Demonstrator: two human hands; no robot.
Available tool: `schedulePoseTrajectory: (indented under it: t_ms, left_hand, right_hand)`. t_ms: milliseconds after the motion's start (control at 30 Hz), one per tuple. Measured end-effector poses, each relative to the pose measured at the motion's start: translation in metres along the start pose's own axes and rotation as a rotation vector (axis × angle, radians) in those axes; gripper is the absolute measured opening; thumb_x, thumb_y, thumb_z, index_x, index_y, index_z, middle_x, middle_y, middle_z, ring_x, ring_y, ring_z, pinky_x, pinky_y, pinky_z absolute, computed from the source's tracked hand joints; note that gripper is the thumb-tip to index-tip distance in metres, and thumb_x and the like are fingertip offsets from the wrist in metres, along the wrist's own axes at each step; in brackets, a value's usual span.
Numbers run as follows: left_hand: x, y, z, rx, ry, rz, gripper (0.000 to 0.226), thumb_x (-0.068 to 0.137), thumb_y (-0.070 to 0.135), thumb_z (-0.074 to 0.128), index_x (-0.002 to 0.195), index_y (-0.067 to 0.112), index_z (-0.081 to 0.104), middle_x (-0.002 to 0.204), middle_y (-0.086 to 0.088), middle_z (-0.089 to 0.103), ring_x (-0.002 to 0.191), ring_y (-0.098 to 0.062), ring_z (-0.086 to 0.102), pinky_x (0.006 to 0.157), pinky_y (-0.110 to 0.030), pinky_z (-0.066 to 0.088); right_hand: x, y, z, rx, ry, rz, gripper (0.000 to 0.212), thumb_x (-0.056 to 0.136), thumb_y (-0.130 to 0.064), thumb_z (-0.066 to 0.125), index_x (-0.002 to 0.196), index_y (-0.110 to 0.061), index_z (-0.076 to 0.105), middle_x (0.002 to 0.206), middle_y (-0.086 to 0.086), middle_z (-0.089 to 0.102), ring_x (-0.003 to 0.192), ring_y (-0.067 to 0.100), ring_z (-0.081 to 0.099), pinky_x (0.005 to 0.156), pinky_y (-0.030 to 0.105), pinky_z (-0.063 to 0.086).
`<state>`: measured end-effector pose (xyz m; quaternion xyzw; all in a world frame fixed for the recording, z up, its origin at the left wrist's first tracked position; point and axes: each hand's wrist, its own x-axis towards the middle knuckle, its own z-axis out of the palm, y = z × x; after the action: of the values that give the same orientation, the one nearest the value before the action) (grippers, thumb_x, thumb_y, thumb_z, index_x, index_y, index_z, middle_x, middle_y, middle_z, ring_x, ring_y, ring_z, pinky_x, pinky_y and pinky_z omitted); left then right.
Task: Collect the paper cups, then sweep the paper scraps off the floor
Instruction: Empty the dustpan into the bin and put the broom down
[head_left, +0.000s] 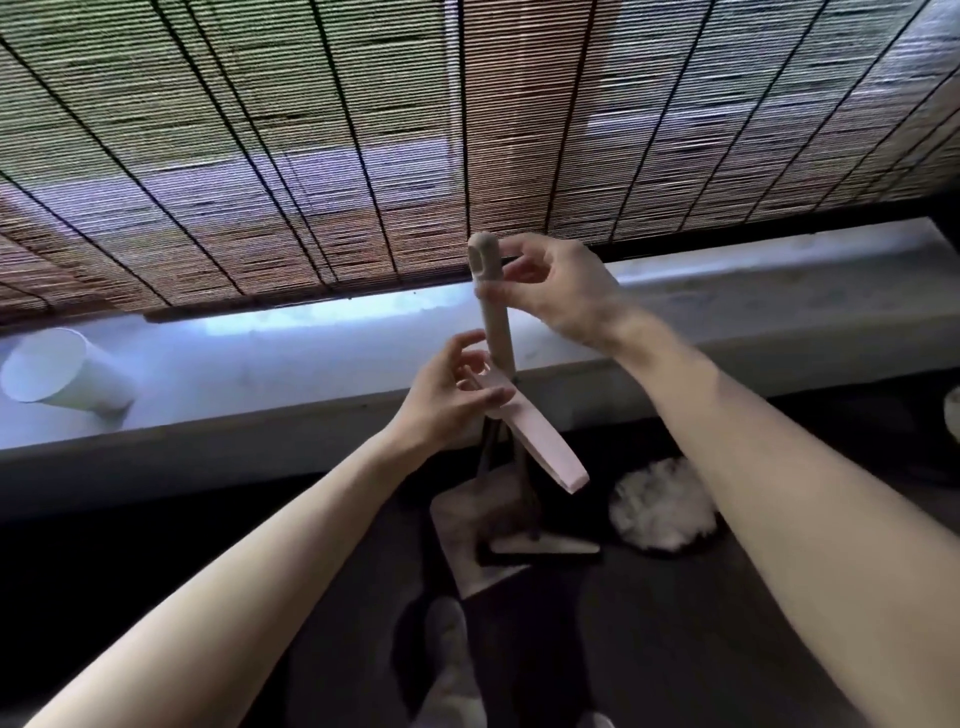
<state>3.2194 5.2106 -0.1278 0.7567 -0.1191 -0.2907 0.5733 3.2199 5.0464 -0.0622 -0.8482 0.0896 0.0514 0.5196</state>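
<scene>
A beige broom handle (493, 317) stands upright in front of me, and my right hand (556, 288) pinches it near its rounded top. Lower down my left hand (452, 395) grips the pink handle (540, 447) of the dustpan, which angles down to the right. The dustpan's pan (467, 525) and the broom head (545, 545) rest on the dark floor below. A white paper cup (62, 374) lies tilted on the pale window ledge (260, 374) at the far left. A white fluffy heap, perhaps paper scraps (662, 504), lies on the floor right of the broom.
A woven bamboo blind (415, 130) hangs above the ledge. My leg and light shoe (447, 654) are at the bottom centre. Another pale object (953, 415) peeks in at the right edge. The floor is dark.
</scene>
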Motion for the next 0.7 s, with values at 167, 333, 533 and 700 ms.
schedulePoseTrajectory:
  t_ms: [167,333,533,700]
  left_hand:
    - [0.007,0.0,0.006,-0.008,0.021,0.006,0.053,0.081,0.002,0.073,0.129,0.008,0.051,0.107,-0.005,0.06,0.094,-0.009,0.057,0.079,-0.009,0.046]
    - [0.009,-0.007,0.002,0.096,0.069,-0.003,0.057,0.082,0.016,0.076,0.132,0.014,0.047,0.113,-0.004,0.058,0.103,-0.013,0.054,0.075,-0.005,0.044]
    - [0.014,-0.007,0.001,0.036,0.069,-0.051,0.058,0.082,0.005,0.073,0.133,0.011,0.046,0.117,-0.011,0.059,0.1,-0.016,0.056,0.075,-0.006,0.044]
    - [0.014,-0.012,-0.003,0.049,0.096,-0.057,0.058,0.082,0.01,0.074,0.134,0.011,0.046,0.118,-0.006,0.056,0.105,-0.014,0.054,0.07,-0.002,0.043]
  right_hand:
    - [-0.004,-0.005,-0.004,-0.173,0.084,-0.094,0.017,0.083,-0.027,0.072,0.097,-0.017,0.068,0.079,-0.014,0.062,0.079,0.006,0.06,0.072,0.007,0.044]
    - [-0.018,-0.012,-0.062,-0.325,0.136,-0.082,0.012,0.085,-0.029,0.07,0.088,-0.019,0.066,0.066,-0.019,0.058,0.057,-0.013,0.055,0.054,0.0,0.037]
    - [-0.016,-0.008,-0.074,-0.324,0.076,-0.013,0.012,0.08,-0.028,0.075,0.088,-0.02,0.07,0.064,-0.021,0.065,0.067,-0.009,0.062,0.062,0.003,0.042]
    - [-0.013,0.021,-0.052,-0.102,0.21,0.047,0.014,0.074,-0.026,0.08,0.084,-0.024,0.069,0.081,-0.009,0.068,0.08,0.004,0.065,0.083,0.028,0.054]
